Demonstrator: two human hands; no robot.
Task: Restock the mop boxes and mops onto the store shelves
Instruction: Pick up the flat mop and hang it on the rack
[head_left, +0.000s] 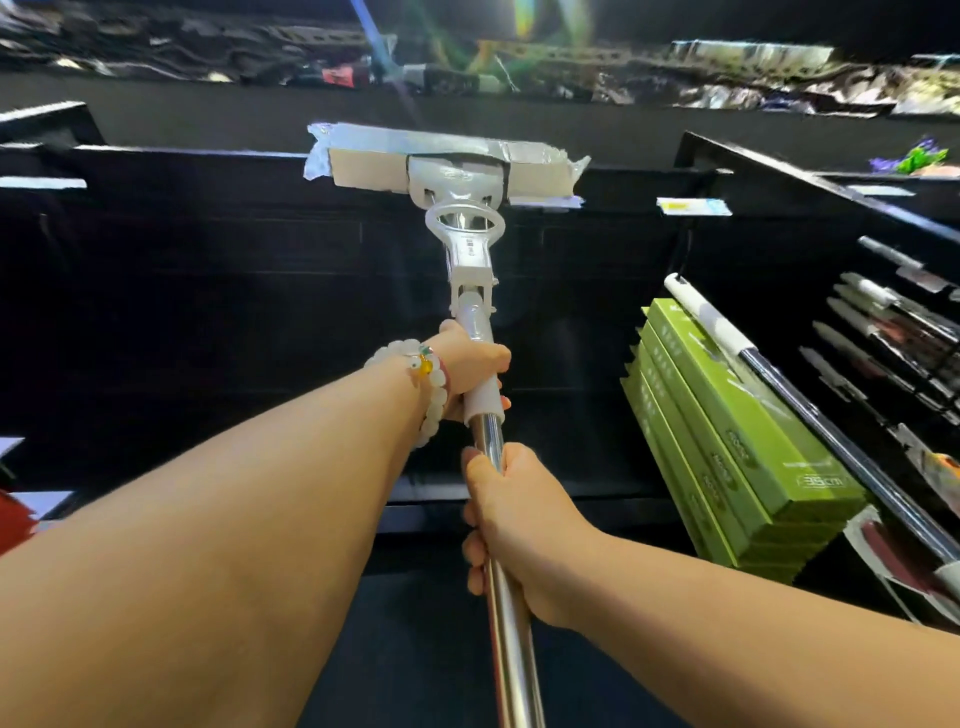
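Both hands, left and right, had fingers wrapped around the mop. Steadying its head against the shelf edge would likely help.

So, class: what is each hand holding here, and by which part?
Both hold one mop: left hand on the white sleeve, right hand lower on the bare metal pole.

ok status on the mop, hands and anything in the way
Left hand and right hand both grip the mop pole. Head raised at black shelf. Green boxes stacked right, clear of it.
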